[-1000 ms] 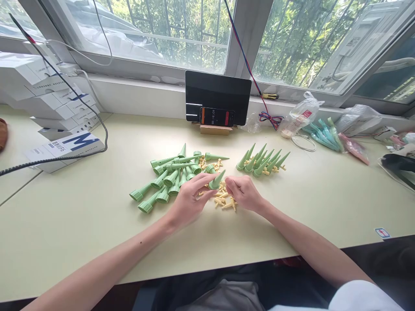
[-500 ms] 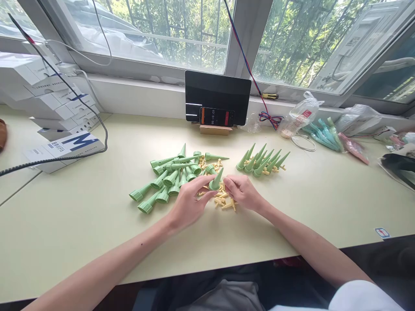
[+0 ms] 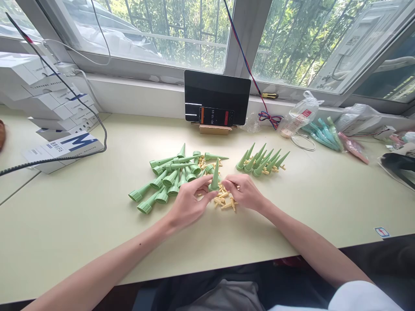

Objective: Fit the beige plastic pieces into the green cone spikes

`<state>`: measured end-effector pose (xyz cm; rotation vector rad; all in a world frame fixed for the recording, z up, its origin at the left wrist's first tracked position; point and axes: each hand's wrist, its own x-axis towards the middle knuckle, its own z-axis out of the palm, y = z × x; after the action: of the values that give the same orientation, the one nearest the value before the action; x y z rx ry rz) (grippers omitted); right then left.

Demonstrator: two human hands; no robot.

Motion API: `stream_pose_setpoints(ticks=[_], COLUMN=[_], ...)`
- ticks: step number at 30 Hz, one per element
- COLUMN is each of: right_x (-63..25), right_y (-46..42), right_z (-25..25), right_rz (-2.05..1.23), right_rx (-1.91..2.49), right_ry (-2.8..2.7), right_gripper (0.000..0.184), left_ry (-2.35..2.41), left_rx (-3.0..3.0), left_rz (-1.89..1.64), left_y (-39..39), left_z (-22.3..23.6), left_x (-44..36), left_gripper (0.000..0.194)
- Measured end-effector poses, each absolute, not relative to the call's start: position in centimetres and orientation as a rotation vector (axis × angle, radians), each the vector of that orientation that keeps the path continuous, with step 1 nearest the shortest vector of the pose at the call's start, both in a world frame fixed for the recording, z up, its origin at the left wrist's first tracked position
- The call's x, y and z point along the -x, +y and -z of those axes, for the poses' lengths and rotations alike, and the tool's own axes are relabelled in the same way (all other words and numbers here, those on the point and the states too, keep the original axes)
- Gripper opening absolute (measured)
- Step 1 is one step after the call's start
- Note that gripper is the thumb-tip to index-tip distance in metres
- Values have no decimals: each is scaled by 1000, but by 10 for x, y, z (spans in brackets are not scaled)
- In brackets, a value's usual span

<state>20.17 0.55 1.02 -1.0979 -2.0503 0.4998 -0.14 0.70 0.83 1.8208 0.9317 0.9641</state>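
A green plastic watering spike (image 3: pixel 214 176) stands nearly upright in my left hand (image 3: pixel 192 201), its wide base pinched between thumb and fingers. Close against its right side is my right hand (image 3: pixel 244 191), with thumb and fingers closed together; what they hold, if anything, is hidden. Small cream plastic valve pieces (image 3: pixel 229 204) lie loose on the table below and between my hands. To the left spreads a pile of green spikes (image 3: pixel 170 178), mostly on their sides. On the right, a cluster of green spikes (image 3: pixel 259 162) stands point up, with cream pieces at some bases.
At the back of the table (image 3: pixel 285 242), a phone (image 3: pixel 216 116) leans on a dark tablet (image 3: pixel 217 93). White boxes (image 3: pixel 58 103) and a black cable (image 3: pixel 104 129) occupy the left. Plastic bags (image 3: pixel 301 114) and teal packets (image 3: pixel 324 134) lie at the back right.
The spike in my left hand has turned from leaning right to nearly upright. My right hand has shifted slightly left, staying close beside it.
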Motion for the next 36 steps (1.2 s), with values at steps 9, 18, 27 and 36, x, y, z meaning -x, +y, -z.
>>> stream_pose_setpoints(ticks=[9,18,27,36], right_x=[-200,-201,-202,-204], right_y=[5,4,5,8], right_z=[-11,-8,-6,-2], right_rz=[-462,-308,-265,-205], right_rx=[1060,971,864,730], right_ry=[-2027,-2018,-2019,-2049], right_gripper=[36,26,17,12], left_ry=[907,867,794,752], left_rx=[-1442,-1349,-1275,-1268], left_rz=[-836,-797,-773,-764], left_y=[5,6,8,10], left_z=[-22,-21,-21,-19], left_x=[1,2,2,4], left_gripper=[59,67,66,54])
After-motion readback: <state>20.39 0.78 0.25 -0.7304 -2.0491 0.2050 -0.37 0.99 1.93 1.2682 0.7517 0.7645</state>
